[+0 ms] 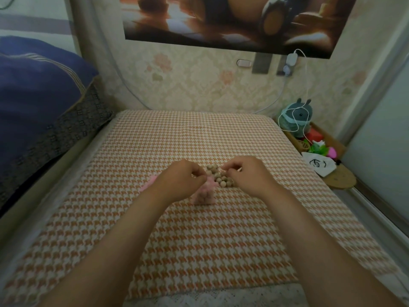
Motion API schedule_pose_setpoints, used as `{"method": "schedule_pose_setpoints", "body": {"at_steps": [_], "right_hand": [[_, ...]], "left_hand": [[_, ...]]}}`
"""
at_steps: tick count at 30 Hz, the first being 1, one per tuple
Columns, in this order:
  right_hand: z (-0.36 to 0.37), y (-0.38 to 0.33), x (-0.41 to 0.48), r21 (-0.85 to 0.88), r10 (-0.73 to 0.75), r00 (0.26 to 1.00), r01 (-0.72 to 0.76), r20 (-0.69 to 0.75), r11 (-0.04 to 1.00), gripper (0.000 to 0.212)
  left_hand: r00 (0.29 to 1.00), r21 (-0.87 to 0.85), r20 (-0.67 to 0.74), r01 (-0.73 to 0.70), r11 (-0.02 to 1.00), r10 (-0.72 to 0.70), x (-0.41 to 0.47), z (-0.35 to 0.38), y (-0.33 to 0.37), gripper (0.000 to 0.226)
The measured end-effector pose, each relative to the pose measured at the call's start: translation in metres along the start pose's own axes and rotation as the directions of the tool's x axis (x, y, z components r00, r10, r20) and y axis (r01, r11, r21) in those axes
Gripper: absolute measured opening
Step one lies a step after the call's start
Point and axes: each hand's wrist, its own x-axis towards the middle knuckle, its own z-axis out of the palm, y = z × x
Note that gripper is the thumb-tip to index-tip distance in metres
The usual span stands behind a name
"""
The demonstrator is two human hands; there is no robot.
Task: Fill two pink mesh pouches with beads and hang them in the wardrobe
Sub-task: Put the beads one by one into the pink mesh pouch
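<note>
- Pinching the top of a bead-filled pink mesh pouch (202, 196) mid-frame: the left hand (179, 177).
- Right hand (245, 173) pinches too, seemingly the same pouch's edge; blurred.
- Loose beads (222, 181) lie between them on the houndstooth cover (199, 251).

On the cloth (199, 240), beads (218, 177) lie just behind a filled pouch (203, 196), second pouch (148, 183) to its left, plush toy (297, 116) off right

We face a wall (199, 89) of pale floral wallpaper under a dark poster (221, 23). Our tabletop (221, 240) wears orange houndstooth cloth; blue bedding (33, 85) lies left, a plush toy (296, 116) right.
</note>
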Motion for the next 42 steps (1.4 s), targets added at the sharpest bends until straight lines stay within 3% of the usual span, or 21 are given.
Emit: {"method": "schedule_pose_setpoints", "body": {"at_steps": [6,12,23,28,31,36,42], "right_hand": [[0.016,0.021,0.0,-0.147,0.049,0.999,-0.047,0.009,0.988,0.023],[0.037,0.022,-0.001,-0.34,-0.028,0.997,0.049,0.067,0.939,0.027],[0.051,0.02,0.003,-0.452,-0.096,0.995,0.096,0.023,0.887,0.018],[0.05,0.019,0.001,-0.387,-0.071,0.997,0.069,0.009,0.919,0.019],[0.029,0.009,0.0,-0.197,-0.031,0.997,0.015,-0.076,0.98,0.015],[0.003,-0.021,-0.008,0.131,-0.092,0.989,0.107,-0.115,0.986,0.014],[0.016,-0.031,-0.014,0.034,-0.211,0.978,0.211,-0.001,0.977,0.01]], "left_hand": [[1.0,-0.07,-0.03,-0.001,0.998,-0.001,0.001,0.002,-0.001,0.02],[1.0,-0.127,0.014,-0.015,0.992,0.017,-0.005,0.001,0.0,0.022],[0.999,-0.156,0.032,-0.038,0.987,0.044,-0.004,0.0,-0.001,0.026],[0.999,-0.159,0.027,-0.039,0.986,0.044,-0.004,0.001,-0.003,0.027],[0.999,-0.163,0.032,-0.034,0.986,0.04,-0.004,0.002,-0.005,0.026],[0.998,-0.159,0.034,-0.039,0.986,0.045,-0.003,0.005,-0.004,0.025],[0.998,-0.151,0.024,-0.054,0.987,0.058,-0.003,0.006,-0.005,0.025]]}}
